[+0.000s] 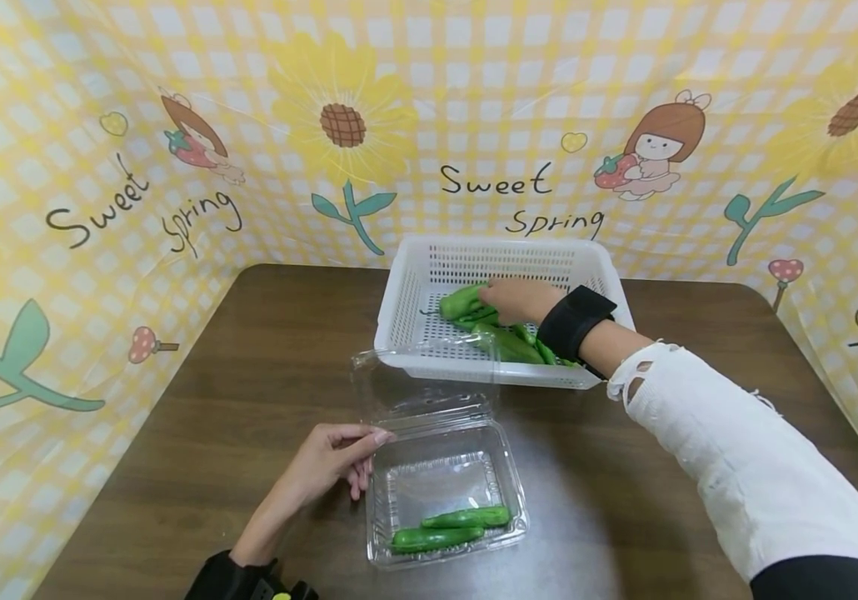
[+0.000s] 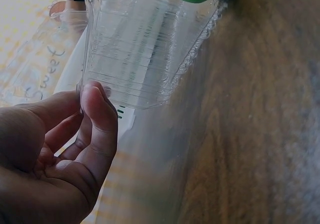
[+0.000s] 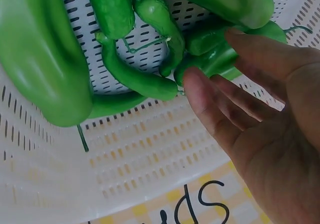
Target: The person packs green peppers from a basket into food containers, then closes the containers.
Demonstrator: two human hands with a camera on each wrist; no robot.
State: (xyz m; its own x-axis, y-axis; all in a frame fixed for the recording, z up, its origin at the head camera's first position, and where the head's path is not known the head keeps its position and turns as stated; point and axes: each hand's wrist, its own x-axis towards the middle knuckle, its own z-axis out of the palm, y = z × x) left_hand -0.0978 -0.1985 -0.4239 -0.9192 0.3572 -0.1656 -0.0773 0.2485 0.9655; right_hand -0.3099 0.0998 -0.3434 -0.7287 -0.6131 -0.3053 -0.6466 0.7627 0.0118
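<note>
My left hand (image 1: 331, 458) pinches the left rim of a clear plastic clamshell container (image 1: 436, 479), which lies with its lid (image 1: 421, 383) folded back. Two slim green peppers (image 1: 466, 517) lie along the container's near side. In the left wrist view, thumb and forefinger meet at the container's edge. My right hand (image 1: 522, 300) reaches into a white slotted basket (image 1: 391, 292) of green peppers. The right wrist view shows its fingers spread, fingertips right at a dark green pepper (image 3: 217, 58). Thin curved peppers (image 3: 135, 76) and a big broad one (image 3: 40, 53) lie around.
The basket stands at the back of a brown wooden table (image 1: 249, 358), against a yellow checked cloth (image 1: 459, 100) that hangs around the back and sides. The container's raised lid overlaps the basket's front left corner in the head view.
</note>
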